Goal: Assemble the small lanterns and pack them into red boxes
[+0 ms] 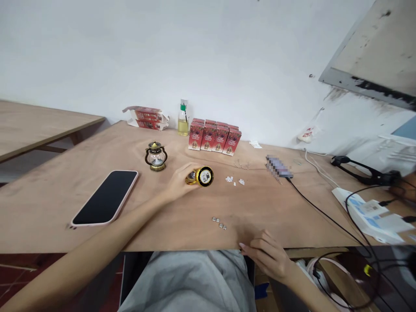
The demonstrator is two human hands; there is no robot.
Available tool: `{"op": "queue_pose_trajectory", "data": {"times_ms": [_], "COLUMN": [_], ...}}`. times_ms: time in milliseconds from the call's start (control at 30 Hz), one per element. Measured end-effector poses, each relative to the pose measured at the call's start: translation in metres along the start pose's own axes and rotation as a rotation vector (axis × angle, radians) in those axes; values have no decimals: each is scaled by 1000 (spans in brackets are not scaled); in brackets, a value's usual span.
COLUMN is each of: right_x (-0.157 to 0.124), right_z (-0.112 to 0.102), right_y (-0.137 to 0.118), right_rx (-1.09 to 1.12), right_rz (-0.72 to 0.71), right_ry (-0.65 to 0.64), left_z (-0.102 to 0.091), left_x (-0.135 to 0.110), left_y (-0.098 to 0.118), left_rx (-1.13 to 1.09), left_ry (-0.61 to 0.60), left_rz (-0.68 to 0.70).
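My left hand reaches across the wooden table and closes around a small gold lantern lying on its side, base toward me. A second small lantern stands upright to its left. My right hand rests at the table's near edge with its fingers curled; nothing shows in it. Several small silver button batteries lie in a row just left of and beyond that hand. Small white bits lie to the right of the tipped lantern.
A phone lies face up at the left. Red boxes, an oil bottle and an opened red box stand by the wall. Black cables, a blurred device and papers crowd the right side.
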State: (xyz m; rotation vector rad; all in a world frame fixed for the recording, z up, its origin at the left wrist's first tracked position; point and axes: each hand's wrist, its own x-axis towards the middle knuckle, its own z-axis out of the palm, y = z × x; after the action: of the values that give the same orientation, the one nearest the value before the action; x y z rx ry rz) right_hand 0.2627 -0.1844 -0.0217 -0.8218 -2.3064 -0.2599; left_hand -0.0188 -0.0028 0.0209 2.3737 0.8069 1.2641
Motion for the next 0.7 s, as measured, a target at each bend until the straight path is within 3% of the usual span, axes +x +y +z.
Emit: {"op": "queue_pose_trajectory", "data": {"times_ms": [100, 200, 400, 533, 700], "right_x": [19, 60, 141, 153, 151], "right_z": [-6, -7, 24, 43, 49], "right_y": [-1, 7, 34, 45, 48], "right_rx": [25, -4, 29, 30, 17], "right_rz": [19, 31, 14, -2, -37], "right_ry": [135, 228, 410, 341, 378], "left_z": [2, 4, 5, 5, 6], "left_x": [0, -1, -3, -3, -3], "left_y": [2, 3, 4, 5, 4], "left_rx": [-12, -33, -54, -62, -74], "left_ry": [-20, -37, -47, -44, -56], "left_rz": [-3, 43, 91, 88, 89]}}
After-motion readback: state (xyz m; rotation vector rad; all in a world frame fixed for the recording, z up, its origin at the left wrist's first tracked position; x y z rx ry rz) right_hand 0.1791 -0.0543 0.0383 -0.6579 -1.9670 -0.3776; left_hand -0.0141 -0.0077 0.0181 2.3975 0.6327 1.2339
